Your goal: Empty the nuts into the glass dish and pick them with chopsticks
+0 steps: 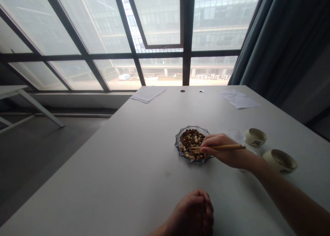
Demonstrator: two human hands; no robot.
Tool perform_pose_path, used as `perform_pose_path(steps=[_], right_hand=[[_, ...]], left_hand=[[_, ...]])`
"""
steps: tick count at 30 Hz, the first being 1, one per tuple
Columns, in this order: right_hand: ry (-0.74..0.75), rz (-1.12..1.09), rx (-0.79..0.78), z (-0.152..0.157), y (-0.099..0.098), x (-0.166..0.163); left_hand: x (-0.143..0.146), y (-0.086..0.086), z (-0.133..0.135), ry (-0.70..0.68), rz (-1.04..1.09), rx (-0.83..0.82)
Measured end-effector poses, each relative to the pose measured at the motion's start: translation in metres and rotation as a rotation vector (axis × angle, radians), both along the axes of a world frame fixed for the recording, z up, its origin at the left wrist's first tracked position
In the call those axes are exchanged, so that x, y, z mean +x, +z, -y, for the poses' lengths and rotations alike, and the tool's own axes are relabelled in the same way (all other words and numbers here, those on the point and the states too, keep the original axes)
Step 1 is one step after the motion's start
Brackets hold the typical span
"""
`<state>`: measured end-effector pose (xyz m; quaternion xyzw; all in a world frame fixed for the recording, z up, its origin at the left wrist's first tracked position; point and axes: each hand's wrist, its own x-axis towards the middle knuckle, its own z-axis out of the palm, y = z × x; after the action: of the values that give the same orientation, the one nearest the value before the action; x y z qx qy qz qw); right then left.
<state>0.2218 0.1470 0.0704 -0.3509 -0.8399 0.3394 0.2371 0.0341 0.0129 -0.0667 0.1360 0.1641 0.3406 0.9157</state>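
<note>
A glass dish of mixed nuts and seeds sits on the grey table. My right hand rests at the dish's right rim, closed around a pair of wooden chopsticks whose tips lie over the nuts. My left hand lies on the table near the front edge, fingers curled into a loose fist with nothing seen in it.
Two cream bowls stand to the right of the dish, with a small clear plastic cup behind my right hand. Papers lie at the far edge by the window. A dark curtain hangs at right.
</note>
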Motion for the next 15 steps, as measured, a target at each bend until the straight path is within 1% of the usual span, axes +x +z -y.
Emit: perform_pose_path(steps=[5,9,15], right_hand=[[0.004,-0.012,-0.006,-0.0008,-0.0017,0.0001],[0.014,-0.019,-0.006,-0.0020,-0.0045,0.0000],[-0.052,-0.025,-0.011,-0.0022,-0.0077,-0.0018]], left_hand=[[0.0000,-0.0016,-0.0008,-0.006,0.021,0.003],[0.0003,0.0004,-0.0008,-0.004,0.013,0.012],[0.0008,0.0043,0.0002,0.018,-0.009,-0.021]])
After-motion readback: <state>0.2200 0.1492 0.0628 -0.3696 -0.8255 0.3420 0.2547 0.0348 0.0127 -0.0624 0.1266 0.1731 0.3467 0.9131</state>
